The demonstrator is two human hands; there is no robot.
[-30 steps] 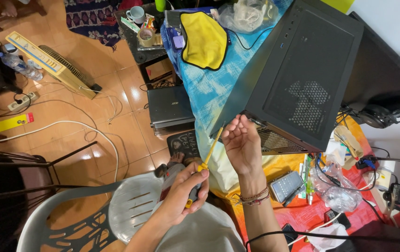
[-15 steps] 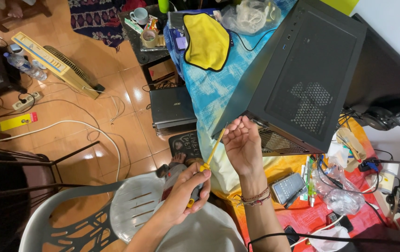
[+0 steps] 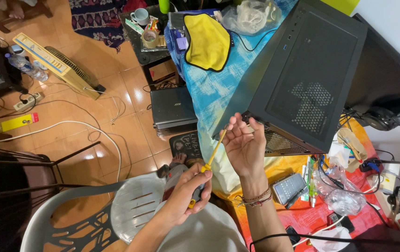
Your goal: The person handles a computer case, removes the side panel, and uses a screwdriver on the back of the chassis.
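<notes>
Head view: the left hand [image 3: 188, 196] is wrapped tight around the handle of a yellow-shafted screwdriver [image 3: 209, 163], its tip raised toward the lower corner of the black computer case [image 3: 309, 79] lying tilted on the blue-clothed surface [image 3: 209, 93]. The right hand [image 3: 244, 147], its grip spread and holding nothing, steadies the shaft near that corner. The tip looks short of any screw; the fastening work appears barely started
</notes>
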